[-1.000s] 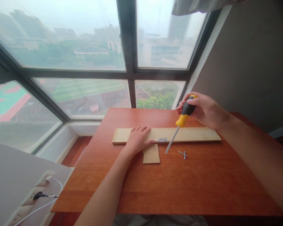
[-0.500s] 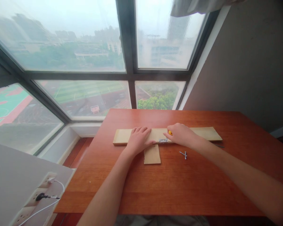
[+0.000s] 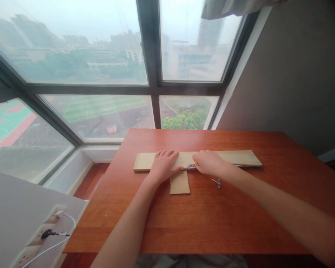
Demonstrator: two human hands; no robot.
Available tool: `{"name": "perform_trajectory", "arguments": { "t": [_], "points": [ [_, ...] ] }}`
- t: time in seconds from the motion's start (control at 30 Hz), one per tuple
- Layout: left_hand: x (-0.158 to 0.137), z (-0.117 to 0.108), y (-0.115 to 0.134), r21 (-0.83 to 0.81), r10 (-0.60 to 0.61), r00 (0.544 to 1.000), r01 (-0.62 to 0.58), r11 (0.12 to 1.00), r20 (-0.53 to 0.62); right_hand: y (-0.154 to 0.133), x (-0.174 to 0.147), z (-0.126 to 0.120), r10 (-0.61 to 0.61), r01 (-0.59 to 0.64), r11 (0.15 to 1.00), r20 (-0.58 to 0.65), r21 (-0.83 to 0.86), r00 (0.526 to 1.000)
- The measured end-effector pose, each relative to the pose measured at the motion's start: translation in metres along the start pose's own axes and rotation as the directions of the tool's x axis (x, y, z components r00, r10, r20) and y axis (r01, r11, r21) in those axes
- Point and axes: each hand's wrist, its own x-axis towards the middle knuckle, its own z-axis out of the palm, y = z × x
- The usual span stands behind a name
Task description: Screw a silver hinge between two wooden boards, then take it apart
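Note:
A long pale wooden board (image 3: 142,160) lies across the table. My left hand (image 3: 164,163) rests flat on it, fingers spread and thumb along the front edge. My right hand (image 3: 208,162) is closed around a yellow-handled tool (image 3: 196,163), mostly hidden in the fist. Just left of that fist, a small silvery metal fitting (image 3: 191,166) sits at the board's front edge, partly covered. A thin dark strip (image 3: 248,165) shows along the front edge beyond my right wrist; I cannot tell whether it belongs to the tool. A smaller wooden piece (image 3: 180,183) lies before the board.
A few screws or nails (image 3: 217,183) lie crossed on the reddish-brown table (image 3: 167,223). Windows (image 3: 100,115) stand behind the table. Plugged-in cables (image 3: 56,233) hang from wall sockets at the lower left. A grey wall (image 3: 290,74) rises on the right.
My right hand has moved left and slightly down, covering more of the metal fitting. The dark strip has shifted up against the board's front edge. My left hand stays in place.

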Motion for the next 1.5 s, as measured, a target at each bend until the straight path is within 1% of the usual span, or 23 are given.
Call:
{"name": "perform_trajectory", "arguments": {
  "t": [0.23, 0.43, 0.67, 1.2, 1.5],
  "points": [
    [0.001, 0.002, -0.001, 0.014, 0.002, 1.0, -0.002, 1.0, 0.0, 0.006, 0.0, -0.005, 0.006, -0.004, 0.999, -0.049, 0.033, 0.999],
    [0.001, 0.002, -0.001, 0.021, 0.012, 1.0, -0.012, 1.0, -0.007, 0.015, -0.009, 0.006, 0.025, -0.018, 0.997, -0.09, 0.081, 0.996],
    [0.001, 0.002, -0.002, 0.027, 0.008, 1.0, -0.008, 1.0, -0.008, 0.016, -0.001, 0.007, 0.008, 0.007, 0.993, -0.125, 0.118, 0.992],
    [0.001, 0.004, -0.002, 0.018, 0.014, 1.0, -0.013, 1.0, -0.021, 0.014, 0.003, 0.004, 0.009, -0.003, 0.998, -0.096, 0.061, 0.995],
    [0.001, 0.001, 0.001, 0.007, 0.0, 1.0, 0.0, 1.0, -0.005, 0.012, 0.004, 0.004, -0.002, 0.004, 0.999, -0.043, 0.037, 0.999]
  ]
}}
